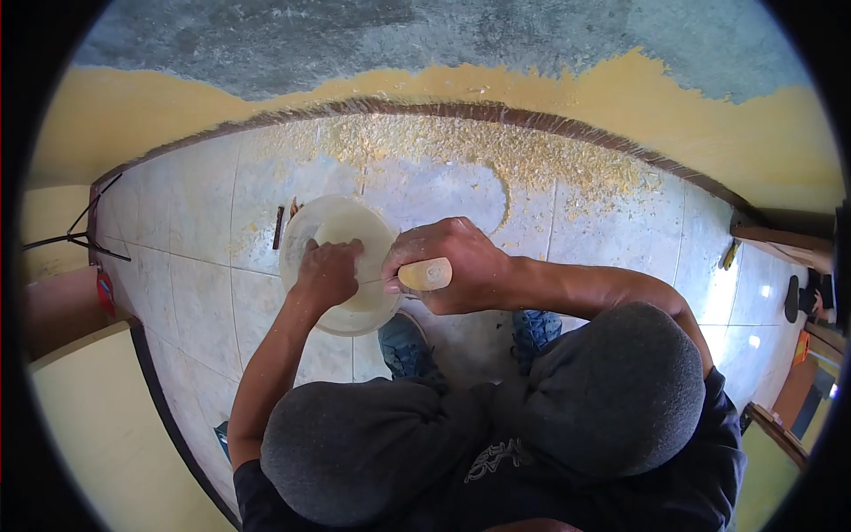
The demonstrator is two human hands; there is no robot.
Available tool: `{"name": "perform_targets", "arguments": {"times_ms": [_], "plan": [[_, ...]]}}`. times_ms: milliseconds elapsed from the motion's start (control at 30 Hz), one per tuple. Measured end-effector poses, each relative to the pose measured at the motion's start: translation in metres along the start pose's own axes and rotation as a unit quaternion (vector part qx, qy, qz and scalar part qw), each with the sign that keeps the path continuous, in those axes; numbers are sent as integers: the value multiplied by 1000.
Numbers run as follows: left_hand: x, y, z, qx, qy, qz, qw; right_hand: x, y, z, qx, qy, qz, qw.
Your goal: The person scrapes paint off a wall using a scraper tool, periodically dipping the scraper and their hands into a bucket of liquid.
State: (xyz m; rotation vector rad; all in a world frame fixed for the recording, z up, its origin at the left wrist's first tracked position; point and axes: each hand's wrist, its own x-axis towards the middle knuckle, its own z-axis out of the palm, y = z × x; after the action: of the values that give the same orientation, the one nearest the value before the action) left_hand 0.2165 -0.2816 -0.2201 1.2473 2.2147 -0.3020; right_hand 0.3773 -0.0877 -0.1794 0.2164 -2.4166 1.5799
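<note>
My left hand reaches down over a round whitish translucent bucket on the tiled floor. Its fingers point into the bucket, some of them apart, and nothing shows in them. Just right of the bucket, my right hand is closed around a light wooden handle, whose rounded end faces the camera. The rest of that tool is hidden under the hand. Pale material shows inside the bucket.
Yellow paint flakes lie along the wall base. The wall is bare grey above torn yellow paint. A dark narrow strip lies left of the bucket. Black tripod legs stand at far left. Another person is partly visible at far right.
</note>
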Motion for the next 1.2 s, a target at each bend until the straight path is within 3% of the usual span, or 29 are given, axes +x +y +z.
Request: {"name": "perform_targets", "arguments": {"times_ms": [100, 200, 333, 433, 467, 533, 600, 667, 767, 800, 833, 867, 900, 933, 1000, 1067, 1133, 1200], "plan": [[-11, -10, -14, -41, 12, 16, 999, -1, 1, -5, -7, -2, -14, 1000], [-33, -18, -58, -104, 0, 8, 995, 1, -7, -25, -26, 10, -87, 996], [-51, -18, -101, -63, 91, 7, 994, -7, -16, -57, -27, 33, -87, 995], [-32, -37, -63, -330, 24, 21, 943, -16, -7, -55, -23, 57, -46, 997], [-26, -27, -50, -244, 6, -59, 968, -20, 0, -51, -24, 55, -19, 998], [-42, -35, -35, 27, -17, 56, 998, -23, 5, -51, -67, 61, -32, 995], [-47, -28, -52, -211, 4, 31, 977, -29, -6, -60, -67, 49, -70, 994], [-59, -10, -91, -342, 81, -22, 936, -33, -11, -66, -5, 27, -8, 1000], [-57, -30, -87, -389, 79, 73, 915, -37, -4, -61, 8, 17, 1, 1000], [-39, -38, -58, -562, 42, 41, 825, -39, -5, -61, 1, 21, 1, 1000], [-32, -50, -23, -281, 44, 3, 959, -41, -5, -60, -8, 21, 8, 1000], [-30, -59, 0, 26, 47, -35, 998, -42, -3, -62, -18, 21, 15, 999], [-41, -54, -15, 15, 76, 124, 989, -45, -1, -69, -36, 43, -4, 998], [-45, -43, -26, 7, 72, 132, 989, -50, 3, -79, -39, 40, 7, 998], [-58, 1, -65, -280, 127, 53, 950, -57, 10, -100, -89, 125, -21, 988], [-66, 9, -84, -280, 145, 67, 947, -62, 14, -125, -169, 179, -11, 969], [-67, 16, -89, -162, 164, 54, 971, -68, 16, -154, -243, 193, -19, 950], [-62, 19, -91, -137, 159, 83, 974, -69, 10, -181, -287, 235, 20, 929]]}}
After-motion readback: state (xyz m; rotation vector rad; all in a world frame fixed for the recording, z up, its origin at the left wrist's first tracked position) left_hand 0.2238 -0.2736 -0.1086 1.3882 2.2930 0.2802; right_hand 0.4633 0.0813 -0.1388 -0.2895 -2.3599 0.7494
